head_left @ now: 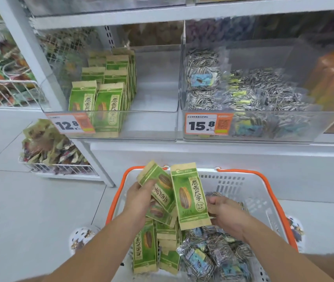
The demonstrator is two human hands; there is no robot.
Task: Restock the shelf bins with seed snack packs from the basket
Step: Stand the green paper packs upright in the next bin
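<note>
A white basket [249, 192] with orange handles sits on the floor below the shelf, holding green seed packs [144, 247] on its left and clear seed bags [209, 257] on its right. My left hand [139, 197] grips a tilted green pack [158, 184] above the basket. My right hand [226, 213] pinches the lower right edge of an upright green pack [189, 196]. The left clear bin [154, 123] holds several upright green packs [105, 102] in its left half. The right clear bin [259, 127] holds clear bags of striped seeds [263, 90].
Price tags 12.8 [69, 124] and 15.8 [207, 124] hang on the bin fronts. A wire basket [60, 167] of mixed snack packs stands low at the left, another wire rack [9, 90] above it. Orange packs [333, 78] fill a bin far right.
</note>
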